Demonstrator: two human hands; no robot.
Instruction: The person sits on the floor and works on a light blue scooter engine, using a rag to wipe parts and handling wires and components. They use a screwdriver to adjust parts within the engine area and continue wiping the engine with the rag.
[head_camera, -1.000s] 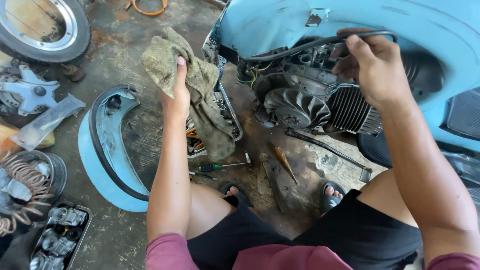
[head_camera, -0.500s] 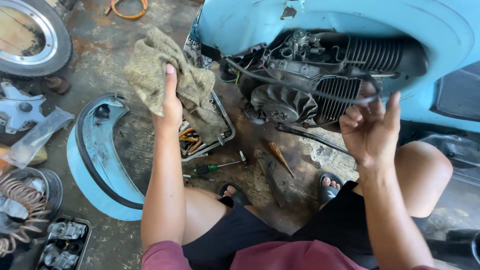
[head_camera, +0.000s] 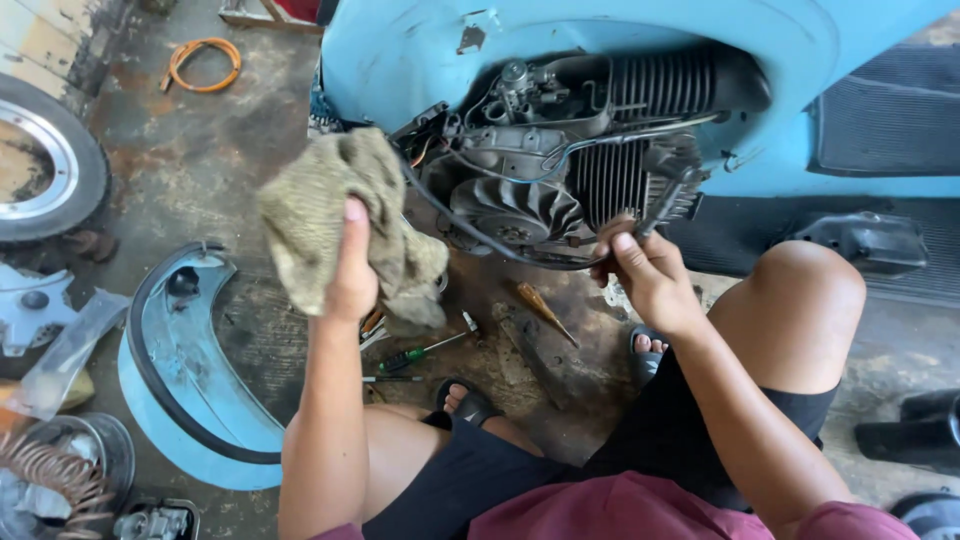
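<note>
I squat in front of a light blue scooter (head_camera: 560, 40) with its engine (head_camera: 560, 160) exposed. My left hand (head_camera: 350, 270) holds up a dirty olive rag (head_camera: 330, 210) just left of the engine. At the engine's lower edge my right hand (head_camera: 640, 270) grips a black cable (head_camera: 500, 245), and its fingers touch the cooling fins (head_camera: 620, 170). The finned flywheel fan (head_camera: 510, 210) sits between my two hands.
On the oily floor lie a green-handled screwdriver (head_camera: 420, 352), a wooden-handled tool (head_camera: 540, 308), a detached blue side panel (head_camera: 180, 380), a wheel (head_camera: 45, 170) at far left, an orange cord loop (head_camera: 200, 60) and trays of small parts (head_camera: 60, 470) at bottom left. My sandalled feet (head_camera: 470, 400) rest below the engine.
My left hand lifted the rag off the floor toward the engine. My right hand came down from the upper engine cable to the cable at its lower edge.
</note>
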